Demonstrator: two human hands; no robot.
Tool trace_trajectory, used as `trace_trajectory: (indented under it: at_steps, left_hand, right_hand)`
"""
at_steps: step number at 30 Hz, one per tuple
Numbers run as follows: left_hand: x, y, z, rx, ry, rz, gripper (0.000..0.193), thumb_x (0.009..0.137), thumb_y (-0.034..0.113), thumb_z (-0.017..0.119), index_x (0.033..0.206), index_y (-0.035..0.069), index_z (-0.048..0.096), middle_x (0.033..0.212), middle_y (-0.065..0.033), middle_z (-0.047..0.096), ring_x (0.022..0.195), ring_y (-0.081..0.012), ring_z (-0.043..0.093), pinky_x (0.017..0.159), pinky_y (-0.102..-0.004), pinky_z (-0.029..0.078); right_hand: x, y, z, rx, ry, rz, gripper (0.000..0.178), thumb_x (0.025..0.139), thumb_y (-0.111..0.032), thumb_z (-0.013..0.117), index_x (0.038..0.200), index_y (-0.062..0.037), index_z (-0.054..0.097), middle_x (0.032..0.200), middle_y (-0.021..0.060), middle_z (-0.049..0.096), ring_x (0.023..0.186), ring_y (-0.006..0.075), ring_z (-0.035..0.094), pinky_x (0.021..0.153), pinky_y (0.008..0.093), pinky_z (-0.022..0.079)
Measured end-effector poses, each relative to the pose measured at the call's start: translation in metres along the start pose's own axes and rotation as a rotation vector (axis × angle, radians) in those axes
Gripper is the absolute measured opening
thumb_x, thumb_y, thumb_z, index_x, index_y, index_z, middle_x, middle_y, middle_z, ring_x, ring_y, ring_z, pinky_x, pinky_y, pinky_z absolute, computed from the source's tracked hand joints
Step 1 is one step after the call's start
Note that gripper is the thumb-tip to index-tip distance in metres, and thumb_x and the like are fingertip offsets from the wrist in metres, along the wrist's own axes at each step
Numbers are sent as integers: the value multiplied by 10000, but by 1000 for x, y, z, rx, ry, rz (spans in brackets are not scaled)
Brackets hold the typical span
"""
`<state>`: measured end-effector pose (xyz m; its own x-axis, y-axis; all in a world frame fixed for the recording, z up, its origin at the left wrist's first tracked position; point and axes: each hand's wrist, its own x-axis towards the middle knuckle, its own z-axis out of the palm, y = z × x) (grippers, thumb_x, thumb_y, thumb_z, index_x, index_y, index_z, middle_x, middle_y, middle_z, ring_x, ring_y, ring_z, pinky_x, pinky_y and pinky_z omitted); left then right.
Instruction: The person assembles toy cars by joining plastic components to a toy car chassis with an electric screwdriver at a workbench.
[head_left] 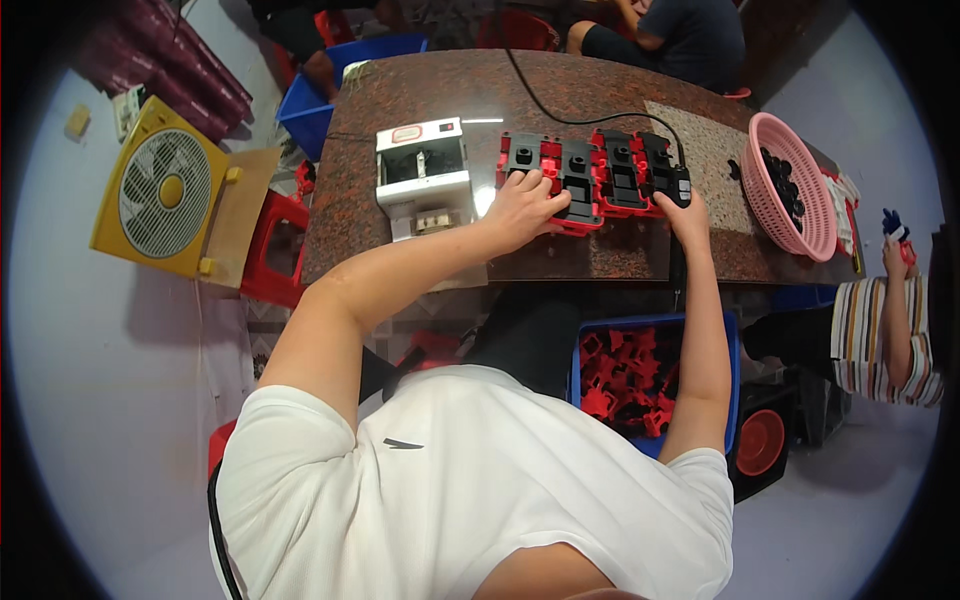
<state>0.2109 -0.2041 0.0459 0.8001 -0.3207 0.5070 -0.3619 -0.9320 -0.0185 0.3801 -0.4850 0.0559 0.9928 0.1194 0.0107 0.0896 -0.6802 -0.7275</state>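
Note:
A row of black-and-red plastic housings (620,178) lies on the table in front of me. My left hand (522,210) is at the left end of the row, its fingers curled over the near edge of a housing there. My right hand (687,215), at the right end, is closed around a black corded electric screwdriver (678,262). The cord leaves the tool's far end, and its thin shaft points back toward me past the table's edge. Part of the tool's body is hidden by my fingers.
Left of the housings stands a white screw feeder (423,165). A pink basket (822,215) with black parts sits at the right. Below the table edge, a blue bin (733,375) holds red parts. A yellow fan (165,190) stands far left; other people sit around.

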Motion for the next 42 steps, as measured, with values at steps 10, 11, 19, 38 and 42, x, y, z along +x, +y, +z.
trace_trajectory:
  at_steps: [10, 11, 19, 38, 42]
  left_hand:
    - [-20, 30, -165, -422, 292, -130, 541, 683, 339, 793, 1137, 123, 593, 931, -53, 561, 896, -265, 491, 786, -388, 411]
    - [-30, 25, -192, -402, 353, -165, 545, 684, 336, 797, 1142, 121, 594, 951, -58, 569, 908, -263, 496, 793, -378, 411]
    - [-175, -86, -236, 261, 305, -620, 504, 707, 263, 795, 1148, 113, 603, 920, -67, 567, 893, -263, 494, 795, -371, 388]
    - [-215, -105, -136, 38, 2, -765, 756, 609, 90, 826, 1279, 83, 475, 970, -107, 589, 934, -306, 511, 813, -392, 444]
    - [-205, -62, -129, -57, 58, -732, 756, 617, 90, 819, 1285, 85, 467, 1044, -125, 563, 973, -329, 498, 855, -403, 430]
  right_hand:
    - [20, 17, 6, 68, 1, -133, 471, 714, -418, 779, 951, -33, 647, 756, 63, 661, 594, 154, 611, 551, 303, 481]
    - [20, 16, 5, 29, 13, -108, 482, 711, -437, 775, 944, -35, 647, 739, 74, 661, 589, 159, 618, 559, 308, 483]
    - [-36, -69, -28, 136, 104, -113, 405, 800, -428, 725, 869, -51, 592, 732, 39, 605, 606, 120, 599, 556, 262, 462]
    - [-185, -261, 147, 1120, -138, -808, 308, 781, -3, 701, 1015, 3, 501, 726, 36, 617, 632, 87, 587, 584, 223, 474]
    - [-186, -258, 162, 978, -200, -888, 327, 764, 26, 698, 1030, 17, 508, 753, 39, 625, 652, 80, 581, 599, 214, 474]
